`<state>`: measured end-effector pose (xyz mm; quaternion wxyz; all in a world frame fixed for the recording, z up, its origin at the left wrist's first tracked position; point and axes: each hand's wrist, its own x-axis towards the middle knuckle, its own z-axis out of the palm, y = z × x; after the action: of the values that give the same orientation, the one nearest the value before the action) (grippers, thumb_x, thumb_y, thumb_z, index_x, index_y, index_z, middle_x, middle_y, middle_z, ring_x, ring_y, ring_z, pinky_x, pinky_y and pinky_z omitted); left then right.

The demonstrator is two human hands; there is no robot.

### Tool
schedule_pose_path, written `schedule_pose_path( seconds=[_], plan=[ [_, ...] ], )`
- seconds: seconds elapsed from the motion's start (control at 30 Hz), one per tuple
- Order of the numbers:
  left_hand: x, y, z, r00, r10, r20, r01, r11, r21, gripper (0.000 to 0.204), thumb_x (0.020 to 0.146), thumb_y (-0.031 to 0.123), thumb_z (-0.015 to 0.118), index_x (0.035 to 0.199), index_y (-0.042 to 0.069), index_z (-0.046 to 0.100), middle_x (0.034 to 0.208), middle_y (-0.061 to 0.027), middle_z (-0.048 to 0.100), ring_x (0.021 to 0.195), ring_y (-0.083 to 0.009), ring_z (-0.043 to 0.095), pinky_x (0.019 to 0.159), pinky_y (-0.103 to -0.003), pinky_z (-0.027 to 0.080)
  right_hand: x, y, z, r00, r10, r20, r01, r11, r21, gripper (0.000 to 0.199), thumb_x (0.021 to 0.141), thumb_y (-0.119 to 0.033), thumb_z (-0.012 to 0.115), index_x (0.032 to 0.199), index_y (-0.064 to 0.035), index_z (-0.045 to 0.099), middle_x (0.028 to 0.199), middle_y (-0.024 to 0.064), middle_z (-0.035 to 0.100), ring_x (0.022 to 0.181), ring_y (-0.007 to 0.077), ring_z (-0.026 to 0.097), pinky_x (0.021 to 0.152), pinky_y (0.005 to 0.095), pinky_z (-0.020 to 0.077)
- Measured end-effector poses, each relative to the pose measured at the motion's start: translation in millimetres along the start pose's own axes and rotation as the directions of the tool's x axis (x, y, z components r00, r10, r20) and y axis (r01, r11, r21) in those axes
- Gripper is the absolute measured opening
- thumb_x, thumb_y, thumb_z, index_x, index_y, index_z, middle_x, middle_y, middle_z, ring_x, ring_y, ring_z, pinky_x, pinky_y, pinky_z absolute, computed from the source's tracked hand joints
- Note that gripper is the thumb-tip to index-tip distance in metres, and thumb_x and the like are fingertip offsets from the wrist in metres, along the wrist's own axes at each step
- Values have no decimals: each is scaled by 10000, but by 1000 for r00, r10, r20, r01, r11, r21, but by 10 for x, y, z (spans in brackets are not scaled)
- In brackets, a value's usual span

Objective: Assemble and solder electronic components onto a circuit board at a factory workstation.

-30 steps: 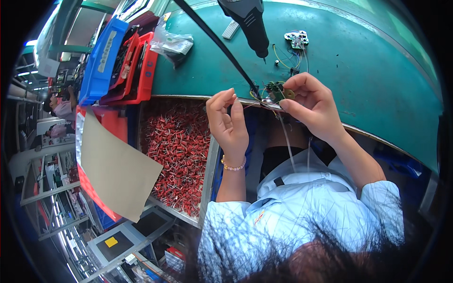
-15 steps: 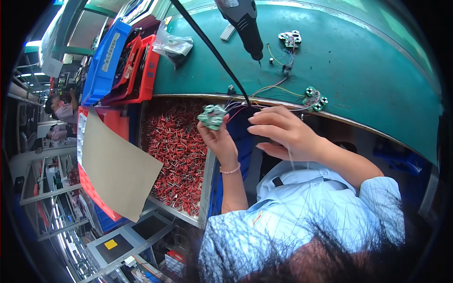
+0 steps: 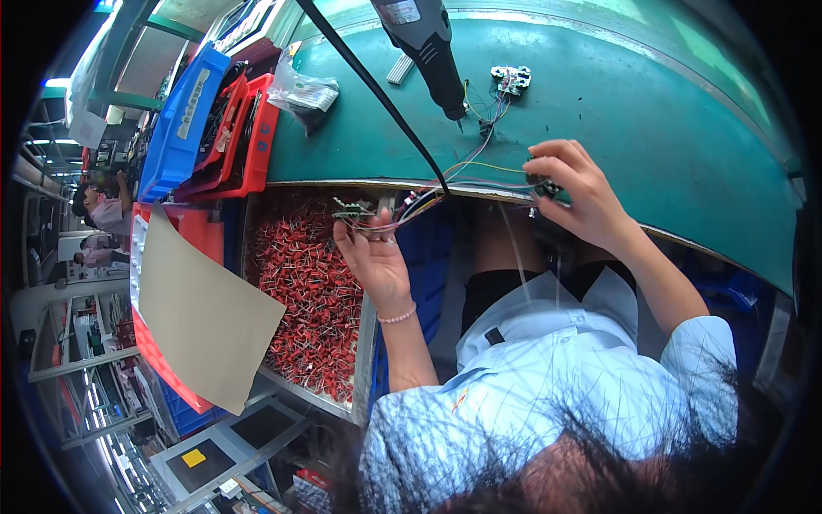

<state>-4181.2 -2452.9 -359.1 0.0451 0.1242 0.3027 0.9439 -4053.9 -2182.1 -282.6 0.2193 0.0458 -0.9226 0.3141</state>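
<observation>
My left hand [image 3: 374, 267] holds a small green circuit board [image 3: 353, 211] in its fingertips, above a drawer full of red parts. Thin coloured wires [image 3: 417, 203] run from that board along the bench edge toward the right. At the bench's front edge my right hand [image 3: 578, 186] has its fingers closed around a second circuit board [image 3: 548, 186], partly covered by the fingers. Farther back on the green bench lies another circuit board [image 3: 511, 80], white on top, with wires leading to a small dark part [image 3: 486, 128].
An electric screwdriver [image 3: 425, 56] hangs over the bench, and a black cable [image 3: 368, 81] crosses in front. Blue bin [image 3: 184, 124] and red bins [image 3: 258, 137] stand at the left, beside a plastic bag [image 3: 301, 92]. Brown cardboard [image 3: 205, 308] leans by the drawer [image 3: 312, 300] of red parts.
My right hand has moved right and forward onto the board at the bench edge and closed on it. My left hand has tilted its board, now seen edge-on.
</observation>
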Motion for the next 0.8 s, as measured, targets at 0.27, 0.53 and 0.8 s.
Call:
schedule_pose_path(
  seconds=[0.27,0.53,0.8],
  plan=[
    [377,186,107,970,228,-85,-209,959,191,283,927,48,525,1196,122,473,1033,-94,610,882,-179,622,930,-430,507,297,-215,178,996,87,2,-83,945,317,245,740,-98,683,954,-24,590,1024,128,539,889,292,560,780,373,478],
    [812,-90,460,975,-67,214,-130,609,783,250,879,40,598,1122,-16,600,1108,-57,487,849,-123,565,791,-257,504,919,-67,716,975,218,-36,-204,951,232,325,765,-234,713,987,-24,604,934,132,553,829,307,585,733,374,477],
    [1247,18,623,773,-562,295,-90,363,927,219,792,74,701,994,-1,657,1012,-56,516,827,-114,551,690,-248,509,1032,145,878,991,97,87,-130,812,569,381,855,-133,639,1193,21,556,1105,125,624,1030,187,605,884,320,479]
  ],
)
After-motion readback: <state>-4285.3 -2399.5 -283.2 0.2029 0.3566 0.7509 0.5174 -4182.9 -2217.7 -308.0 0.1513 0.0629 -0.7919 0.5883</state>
